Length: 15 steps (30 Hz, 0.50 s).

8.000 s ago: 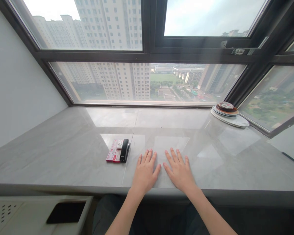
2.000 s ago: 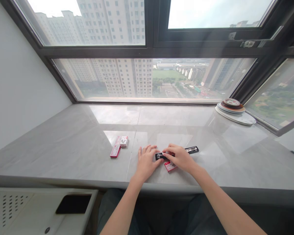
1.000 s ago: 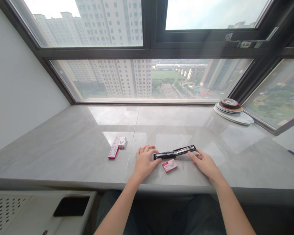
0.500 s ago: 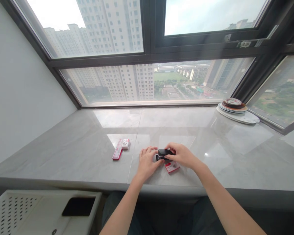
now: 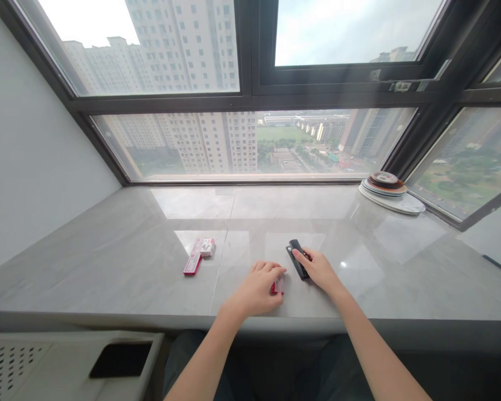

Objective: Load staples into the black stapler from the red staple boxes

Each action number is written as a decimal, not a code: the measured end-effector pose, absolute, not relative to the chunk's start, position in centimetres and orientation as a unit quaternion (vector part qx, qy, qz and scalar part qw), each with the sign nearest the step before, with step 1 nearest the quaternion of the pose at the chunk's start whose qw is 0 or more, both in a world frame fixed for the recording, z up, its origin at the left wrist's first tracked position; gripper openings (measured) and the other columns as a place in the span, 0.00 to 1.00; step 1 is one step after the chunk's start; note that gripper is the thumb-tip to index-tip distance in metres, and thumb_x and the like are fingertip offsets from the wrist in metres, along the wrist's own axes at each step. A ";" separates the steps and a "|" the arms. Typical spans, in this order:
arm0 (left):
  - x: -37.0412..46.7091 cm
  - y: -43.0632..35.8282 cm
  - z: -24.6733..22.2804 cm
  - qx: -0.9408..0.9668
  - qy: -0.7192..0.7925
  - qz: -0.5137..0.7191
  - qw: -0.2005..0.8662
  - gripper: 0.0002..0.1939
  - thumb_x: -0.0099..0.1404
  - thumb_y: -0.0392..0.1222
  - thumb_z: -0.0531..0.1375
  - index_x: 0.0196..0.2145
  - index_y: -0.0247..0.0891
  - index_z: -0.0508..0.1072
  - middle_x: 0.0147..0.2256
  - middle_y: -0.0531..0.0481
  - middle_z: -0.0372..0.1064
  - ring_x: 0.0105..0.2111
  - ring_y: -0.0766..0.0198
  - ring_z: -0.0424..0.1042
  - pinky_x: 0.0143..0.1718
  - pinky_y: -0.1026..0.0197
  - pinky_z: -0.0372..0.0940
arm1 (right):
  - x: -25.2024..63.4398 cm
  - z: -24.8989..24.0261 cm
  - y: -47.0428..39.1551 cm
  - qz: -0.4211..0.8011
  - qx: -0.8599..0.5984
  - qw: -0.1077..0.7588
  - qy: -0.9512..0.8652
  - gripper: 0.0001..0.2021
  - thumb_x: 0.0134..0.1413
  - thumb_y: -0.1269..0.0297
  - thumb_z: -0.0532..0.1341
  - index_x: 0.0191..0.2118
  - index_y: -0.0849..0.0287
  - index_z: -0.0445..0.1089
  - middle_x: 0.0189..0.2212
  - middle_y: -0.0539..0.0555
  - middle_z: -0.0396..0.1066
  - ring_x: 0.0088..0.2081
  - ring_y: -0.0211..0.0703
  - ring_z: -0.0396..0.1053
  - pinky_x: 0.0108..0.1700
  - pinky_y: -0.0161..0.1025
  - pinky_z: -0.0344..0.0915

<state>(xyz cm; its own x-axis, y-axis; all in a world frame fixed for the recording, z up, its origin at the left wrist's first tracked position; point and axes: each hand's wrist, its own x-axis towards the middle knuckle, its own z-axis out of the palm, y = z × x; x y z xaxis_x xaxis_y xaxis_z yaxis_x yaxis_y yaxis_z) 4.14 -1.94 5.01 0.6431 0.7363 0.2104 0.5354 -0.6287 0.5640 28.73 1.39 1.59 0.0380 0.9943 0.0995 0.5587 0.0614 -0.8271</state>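
Observation:
My right hand (image 5: 319,271) is closed around a black stapler (image 5: 301,272), thumb on its top arm. The stapler lies at a slant on the grey stone ledge, its front end pointing away from me. To its left, my left hand (image 5: 253,287) curls over a small red-and-white box (image 5: 278,285), fingers at its far side and thumb at its near side. The hand hides much of that box. Farther left, a small white box (image 5: 207,247) sits beside a flat red-and-white box (image 5: 192,264).
The glossy grey ledge (image 5: 142,267) runs up to a dark-framed window (image 5: 246,103). A stack of round plates or lids (image 5: 386,184) stands in the far right corner. Below the ledge at left is a pale panel (image 5: 62,362) with holes and a dark recess.
My right hand has turned the stapler from sideways to pointing away and moved it slightly right. My left hand has left the stapler and come nearer, onto the small red-and-white box.

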 end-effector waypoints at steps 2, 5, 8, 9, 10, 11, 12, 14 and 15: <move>2.4 -1.1 4.6 0.843 0.409 0.228 0.266 0.37 0.59 0.41 0.65 0.66 0.54 0.64 0.57 0.49 0.70 0.60 0.49 0.66 0.63 0.48 0.62 | 28.1 1.6 0.2 0.329 -0.608 0.373 -0.618 0.28 0.65 0.38 0.52 0.41 0.58 0.77 0.25 0.49 0.70 0.29 0.43 0.66 0.32 0.37 0.61; 0.7 -0.5 4.0 0.805 0.434 0.247 0.320 0.47 0.60 0.45 0.68 0.72 0.54 0.53 0.58 0.49 0.69 0.60 0.53 0.65 0.63 0.51 0.61 | 26.0 1.9 -1.4 0.350 -0.592 0.374 -0.622 0.28 0.66 0.39 0.51 0.48 0.57 0.77 0.27 0.51 0.73 0.30 0.46 0.68 0.33 0.38 0.64; 0.6 -0.3 3.5 0.793 0.438 0.258 0.336 0.51 0.59 0.45 0.70 0.73 0.56 0.49 0.58 0.51 0.69 0.60 0.54 0.64 0.65 0.50 0.58 | 23.6 2.2 -2.3 0.355 -0.562 0.377 -0.645 0.27 0.68 0.41 0.50 0.52 0.54 0.76 0.35 0.53 0.77 0.37 0.50 0.72 0.40 0.40 0.67; 0.7 -0.3 3.4 0.792 0.437 0.259 0.338 0.51 0.59 0.45 0.70 0.73 0.57 0.49 0.59 0.51 0.69 0.60 0.55 0.64 0.66 0.50 0.57 | 23.0 2.3 -2.5 0.355 -0.557 0.377 -0.650 0.27 0.69 0.41 0.49 0.54 0.53 0.76 0.37 0.53 0.78 0.39 0.51 0.72 0.41 0.41 0.67; 0.9 -0.4 3.3 0.791 0.437 0.260 0.340 0.51 0.59 0.45 0.70 0.73 0.58 0.49 0.59 0.51 0.69 0.61 0.55 0.64 0.66 0.50 0.57 | 22.6 2.3 -2.6 0.352 -0.559 0.377 -0.649 0.27 0.69 0.41 0.49 0.55 0.52 0.76 0.38 0.53 0.78 0.40 0.51 0.72 0.43 0.42 0.68; 1.1 -0.5 3.2 0.790 0.437 0.262 0.340 0.51 0.59 0.45 0.70 0.73 0.58 0.49 0.59 0.51 0.69 0.61 0.55 0.64 0.66 0.50 0.57 | 22.4 2.2 -2.7 0.347 -0.565 0.377 -0.646 0.27 0.69 0.41 0.48 0.55 0.52 0.76 0.38 0.53 0.79 0.40 0.52 0.72 0.43 0.42 0.68; 1.2 -0.6 3.2 0.790 0.436 0.264 0.341 0.51 0.59 0.45 0.70 0.73 0.58 0.49 0.59 0.51 0.69 0.61 0.55 0.63 0.66 0.50 0.57 | 22.2 2.1 -2.7 0.341 -0.573 0.378 -0.642 0.28 0.69 0.41 0.49 0.56 0.52 0.76 0.38 0.54 0.79 0.39 0.52 0.73 0.43 0.42 0.68; 1.4 -0.8 3.3 0.787 0.431 0.275 0.345 0.51 0.59 0.47 0.71 0.72 0.58 0.50 0.61 0.51 0.67 0.62 0.55 0.63 0.66 0.51 0.57 | 22.1 1.8 -2.7 0.327 -0.586 0.382 -0.635 0.28 0.69 0.41 0.49 0.55 0.53 0.77 0.37 0.54 0.79 0.38 0.52 0.73 0.43 0.42 0.68; 1.3 -0.8 3.3 0.781 0.430 0.287 0.351 0.49 0.59 0.49 0.71 0.72 0.58 0.51 0.63 0.51 0.66 0.62 0.55 0.62 0.65 0.52 0.58 | 22.1 1.5 -2.7 0.320 -0.592 0.384 -0.632 0.28 0.68 0.40 0.50 0.55 0.53 0.77 0.37 0.54 0.79 0.37 0.52 0.73 0.42 0.42 0.68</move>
<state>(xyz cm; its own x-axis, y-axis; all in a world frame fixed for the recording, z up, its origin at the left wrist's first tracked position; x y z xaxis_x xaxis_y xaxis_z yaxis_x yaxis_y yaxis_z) 1.28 -0.82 3.33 0.4665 0.8724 0.1462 0.4694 -0.3842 0.7950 22.14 -2.72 1.55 -0.0035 0.9944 0.1053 0.5024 0.0928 -0.8596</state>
